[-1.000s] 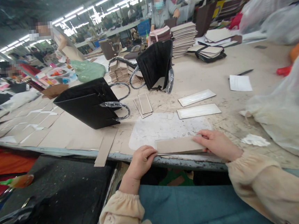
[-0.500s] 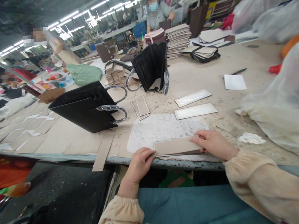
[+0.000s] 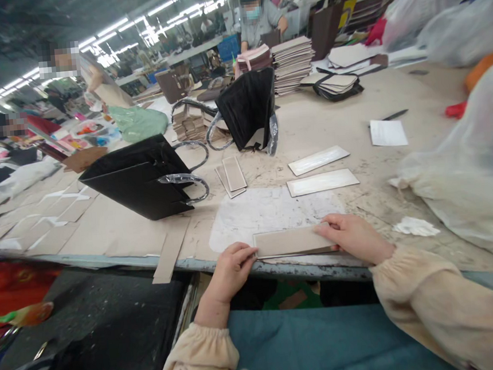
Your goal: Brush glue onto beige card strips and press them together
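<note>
A long beige rectangular panel (image 3: 290,241) with a pale border lies at the table's front edge, partly over a white sheet (image 3: 270,209). My left hand (image 3: 235,266) pinches its left end near the lower corner. Thumb and fingers of my right hand (image 3: 350,236) are closed on its right end, hiding that end. Beyond the sheet lie two pale strips (image 3: 323,182) with shiny white faces. Two smaller beige panels (image 3: 234,173) overlap to the left of them. A black handbag (image 3: 138,183) with plastic-wrapped handles stands left of the sheet.
A second black bag (image 3: 248,110) stands farther back, before a tall stack of panels (image 3: 293,60). Clear plastic sacks (image 3: 471,182) bulge at the right, near a crumpled white scrap (image 3: 416,226). A beige strip (image 3: 171,252) overhangs the front edge. A masked co-worker (image 3: 258,23) is across the table.
Hardly anything differs. My left hand has shifted very slightly along the panel's left end; both hands keep their hold, and the view has moved a little.
</note>
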Demonstrator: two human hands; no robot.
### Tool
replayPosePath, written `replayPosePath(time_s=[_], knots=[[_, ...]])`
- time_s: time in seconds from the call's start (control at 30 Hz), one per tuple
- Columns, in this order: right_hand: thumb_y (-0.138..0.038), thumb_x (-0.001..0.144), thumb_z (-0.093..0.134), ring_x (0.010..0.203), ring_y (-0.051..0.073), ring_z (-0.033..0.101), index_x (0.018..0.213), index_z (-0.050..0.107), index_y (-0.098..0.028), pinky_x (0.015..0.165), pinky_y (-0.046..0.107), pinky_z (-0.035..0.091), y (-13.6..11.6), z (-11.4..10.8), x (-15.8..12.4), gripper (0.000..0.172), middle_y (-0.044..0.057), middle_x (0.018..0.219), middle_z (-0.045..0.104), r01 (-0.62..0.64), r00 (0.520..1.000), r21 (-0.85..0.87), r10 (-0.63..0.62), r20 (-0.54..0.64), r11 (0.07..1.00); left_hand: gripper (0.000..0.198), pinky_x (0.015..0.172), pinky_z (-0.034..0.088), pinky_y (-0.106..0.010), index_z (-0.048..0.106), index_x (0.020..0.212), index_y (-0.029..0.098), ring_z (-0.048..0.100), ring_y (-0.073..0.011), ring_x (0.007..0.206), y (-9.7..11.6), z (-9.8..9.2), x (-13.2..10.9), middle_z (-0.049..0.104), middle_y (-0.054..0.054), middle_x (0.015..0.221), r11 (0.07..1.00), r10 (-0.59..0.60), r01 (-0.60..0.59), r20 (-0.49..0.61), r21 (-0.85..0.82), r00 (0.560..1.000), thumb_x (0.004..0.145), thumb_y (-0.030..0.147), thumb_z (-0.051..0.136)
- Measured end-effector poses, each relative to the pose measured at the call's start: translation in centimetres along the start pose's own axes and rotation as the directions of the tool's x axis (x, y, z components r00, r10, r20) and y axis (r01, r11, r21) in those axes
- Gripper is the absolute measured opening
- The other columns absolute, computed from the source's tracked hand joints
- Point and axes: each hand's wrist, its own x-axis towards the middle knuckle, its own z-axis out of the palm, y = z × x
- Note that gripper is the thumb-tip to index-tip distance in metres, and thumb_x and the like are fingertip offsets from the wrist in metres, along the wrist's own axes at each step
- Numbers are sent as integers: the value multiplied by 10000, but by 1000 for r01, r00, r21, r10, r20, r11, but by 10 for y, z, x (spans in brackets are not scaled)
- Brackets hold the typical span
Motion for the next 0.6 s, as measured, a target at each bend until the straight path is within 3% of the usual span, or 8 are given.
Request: replayPosePath(time_s=[0.6], knots=[[-464, 791, 445, 436, 127, 543, 657, 513, -204, 485, 245, 342, 2, 1, 1, 301, -36, 500, 535, 21, 1000, -1, -21, -7, 1000, 260, 810, 486, -298, 614, 1075, 210, 573, -154, 897, 2, -1, 2, 615, -68, 948, 1000, 4, -4, 31, 6, 1000, 847, 213, 490]])
